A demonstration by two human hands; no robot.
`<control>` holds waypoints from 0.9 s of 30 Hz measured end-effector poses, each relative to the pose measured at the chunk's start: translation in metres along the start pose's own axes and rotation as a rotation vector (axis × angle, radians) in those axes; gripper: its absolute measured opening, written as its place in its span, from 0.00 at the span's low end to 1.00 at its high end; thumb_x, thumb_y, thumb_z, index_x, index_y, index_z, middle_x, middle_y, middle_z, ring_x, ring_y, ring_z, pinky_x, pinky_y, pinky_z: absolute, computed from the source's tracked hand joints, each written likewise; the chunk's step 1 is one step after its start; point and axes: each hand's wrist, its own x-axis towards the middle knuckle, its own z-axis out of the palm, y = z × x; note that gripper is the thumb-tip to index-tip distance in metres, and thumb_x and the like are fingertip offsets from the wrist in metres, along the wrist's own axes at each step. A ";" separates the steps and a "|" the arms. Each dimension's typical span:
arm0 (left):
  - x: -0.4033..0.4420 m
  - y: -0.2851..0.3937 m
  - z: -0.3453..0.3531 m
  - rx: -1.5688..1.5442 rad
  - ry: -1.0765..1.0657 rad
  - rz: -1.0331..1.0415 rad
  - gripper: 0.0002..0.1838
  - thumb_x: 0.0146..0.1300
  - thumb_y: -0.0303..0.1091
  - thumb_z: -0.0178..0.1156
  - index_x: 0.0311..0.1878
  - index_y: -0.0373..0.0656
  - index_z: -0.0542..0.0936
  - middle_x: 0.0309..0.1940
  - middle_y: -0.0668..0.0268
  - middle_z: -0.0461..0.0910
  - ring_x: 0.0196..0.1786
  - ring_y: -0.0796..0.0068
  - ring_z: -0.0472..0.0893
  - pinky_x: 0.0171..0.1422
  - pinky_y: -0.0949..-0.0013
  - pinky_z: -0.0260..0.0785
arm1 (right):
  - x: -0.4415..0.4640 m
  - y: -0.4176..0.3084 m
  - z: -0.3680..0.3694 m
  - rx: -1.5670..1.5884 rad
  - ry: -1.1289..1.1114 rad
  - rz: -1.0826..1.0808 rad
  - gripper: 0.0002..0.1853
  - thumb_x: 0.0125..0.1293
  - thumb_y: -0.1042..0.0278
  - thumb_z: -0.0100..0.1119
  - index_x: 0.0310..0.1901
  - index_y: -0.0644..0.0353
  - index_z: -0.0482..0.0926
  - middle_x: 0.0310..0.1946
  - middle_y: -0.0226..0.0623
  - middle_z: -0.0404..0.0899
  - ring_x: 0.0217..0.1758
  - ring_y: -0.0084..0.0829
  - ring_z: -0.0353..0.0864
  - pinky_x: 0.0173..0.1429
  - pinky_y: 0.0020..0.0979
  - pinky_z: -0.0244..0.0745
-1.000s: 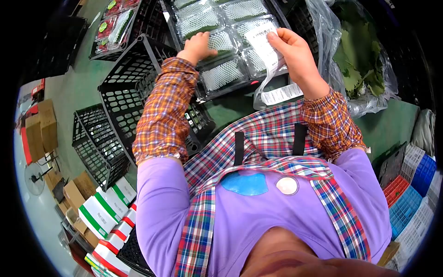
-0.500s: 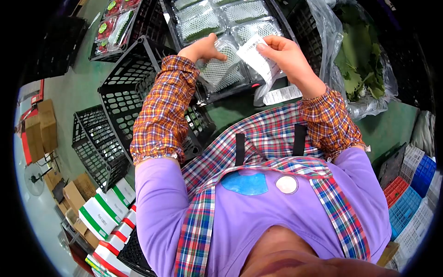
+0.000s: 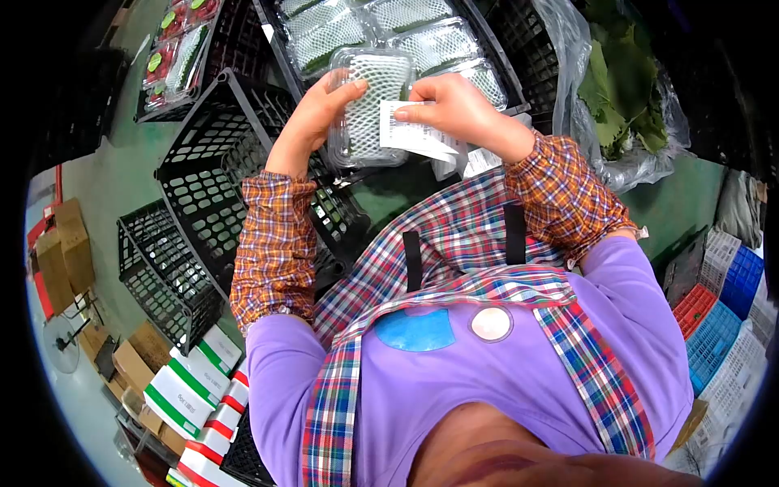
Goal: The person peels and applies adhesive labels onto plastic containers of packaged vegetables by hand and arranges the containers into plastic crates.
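Observation:
My left hand point(image 3: 319, 109) grips the left side of a clear plastic clamshell pack point(image 3: 372, 114), thumb on top. White foam netting shows through its lid; what the netting wraps is hidden. Pinched in my right hand point(image 3: 451, 112) is a strip of white printed labels point(image 3: 418, 134), overlapping the pack's right edge. More packs point(image 3: 434, 42) with white netting and strips of green lie in the black crate point(image 3: 280, 53) just beyond my hands.
Black crates point(image 3: 235, 146) stand at the left, one tilted. Packs of red produce point(image 3: 174, 57) lie at upper left. A clear bag holds large green leaves point(image 3: 625, 89) at right. White boxes point(image 3: 182, 398) and blue crates point(image 3: 714, 357) sit lower down.
My left hand has lifted the pack out of the crate toward me and turned it upright. My right hand has brought the labels left and down, against the pack's side.

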 end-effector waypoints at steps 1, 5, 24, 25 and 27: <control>-0.008 0.008 0.010 -0.047 0.009 -0.013 0.28 0.61 0.40 0.63 0.59 0.35 0.68 0.46 0.62 0.78 0.41 0.76 0.79 0.39 0.74 0.74 | -0.001 -0.001 0.001 0.008 0.015 -0.019 0.19 0.56 0.53 0.68 0.27 0.65 0.79 0.18 0.34 0.75 0.22 0.20 0.71 0.26 0.28 0.66; -0.006 -0.019 0.023 -0.155 -0.159 -0.030 0.23 0.64 0.41 0.59 0.56 0.37 0.70 0.43 0.66 0.78 0.39 0.79 0.79 0.37 0.76 0.74 | 0.000 0.004 0.001 -0.096 0.044 -0.078 0.20 0.54 0.51 0.69 0.26 0.64 0.80 0.17 0.40 0.75 0.19 0.26 0.73 0.25 0.31 0.66; -0.008 -0.055 0.044 -0.319 -0.106 -0.123 0.21 0.68 0.44 0.52 0.56 0.38 0.72 0.47 0.64 0.78 0.44 0.77 0.80 0.46 0.72 0.73 | 0.014 0.043 0.022 -0.213 -0.206 0.156 0.23 0.52 0.47 0.67 0.26 0.65 0.82 0.19 0.44 0.77 0.22 0.38 0.77 0.28 0.38 0.69; -0.008 -0.055 0.044 -0.334 -0.102 -0.127 0.21 0.68 0.44 0.52 0.56 0.38 0.72 0.47 0.64 0.79 0.44 0.77 0.80 0.46 0.71 0.73 | 0.014 0.039 0.018 -0.180 -0.246 0.172 0.23 0.52 0.47 0.67 0.26 0.64 0.82 0.19 0.45 0.78 0.22 0.38 0.77 0.28 0.38 0.70; -0.008 -0.056 0.043 -0.365 -0.088 -0.138 0.21 0.68 0.44 0.52 0.56 0.38 0.72 0.47 0.65 0.79 0.45 0.76 0.80 0.47 0.71 0.74 | 0.013 0.038 0.017 -0.133 -0.287 0.189 0.23 0.53 0.47 0.67 0.27 0.65 0.82 0.19 0.45 0.78 0.22 0.39 0.77 0.29 0.38 0.70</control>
